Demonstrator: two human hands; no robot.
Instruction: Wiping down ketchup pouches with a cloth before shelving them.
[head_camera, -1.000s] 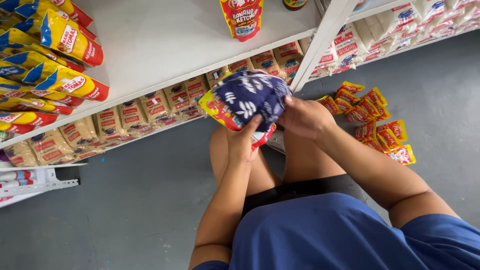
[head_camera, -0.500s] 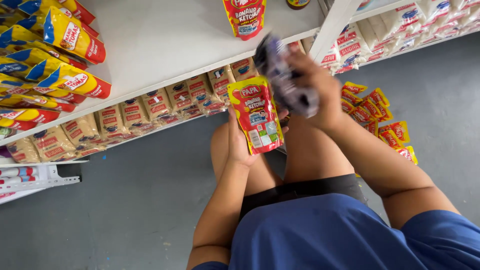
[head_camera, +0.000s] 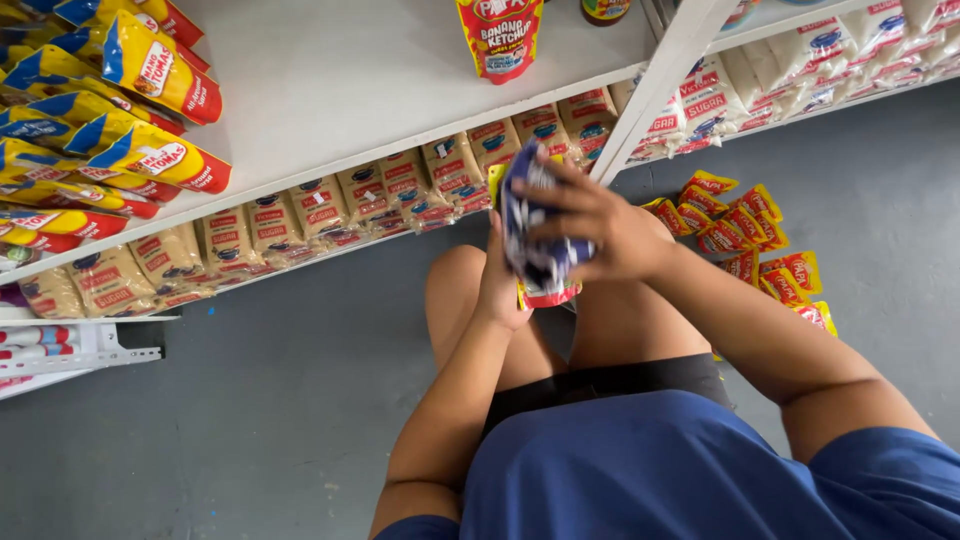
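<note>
I crouch in front of a white shelf (head_camera: 330, 90). My left hand (head_camera: 497, 285) holds a red and yellow sauce pouch (head_camera: 545, 292) from behind; only its lower edge shows. My right hand (head_camera: 600, 225) presses a crumpled blue and white patterned cloth (head_camera: 535, 225) against the front of the pouch, covering most of it. Both hands are close together above my knees.
One red sauce pouch (head_camera: 500, 35) stands on the shelf's top board. Yellow and blue pouches (head_camera: 110, 110) lie stacked at left. Brown sugar bags (head_camera: 330, 205) line the lower shelf. Several red pouches (head_camera: 750, 230) lie on the grey floor (head_camera: 250, 400) at right.
The cloth was lifted off the pouch half a second ago, showing its front; now my right hand has brought the cloth back down over the pouch's face.
</note>
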